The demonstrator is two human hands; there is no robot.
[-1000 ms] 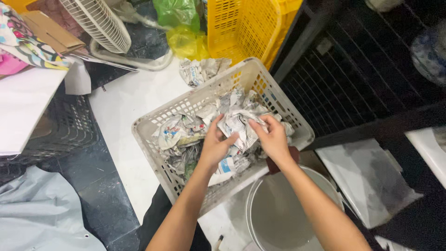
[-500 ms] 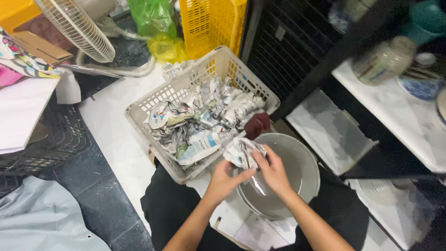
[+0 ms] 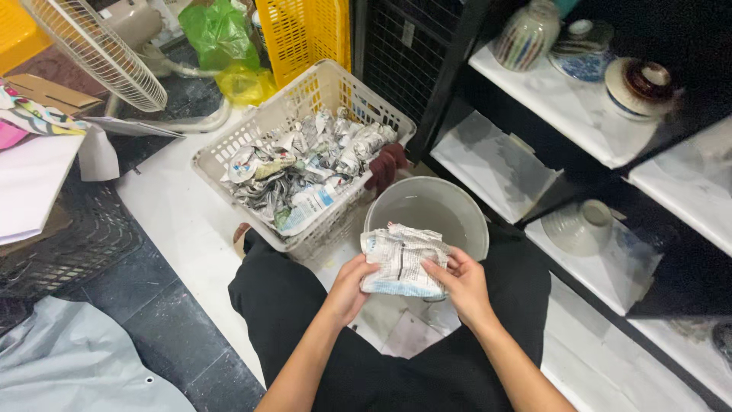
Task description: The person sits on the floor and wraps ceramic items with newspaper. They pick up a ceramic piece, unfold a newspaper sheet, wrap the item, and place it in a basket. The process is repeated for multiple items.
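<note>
The basket [image 3: 229,156] was full of crumpled newspaper wads [image 3: 305,172]. Beside it stood a grey bucket [image 3: 473,221]; whether it held anything could not be told. On the shelves sat a striped jar [image 3: 526,34] and bowls [image 3: 581,226].

Both hands held a newspaper bundle [image 3: 402,261] above the lap, at the bucket's near rim. The left hand [image 3: 349,288] gripped its left edge, fingers curled; the right hand [image 3: 463,284] pinched its right side.

A second before, both hands had been inside the basket, gripping the bundle among the wads; it had since come out, toward the body.
</note>
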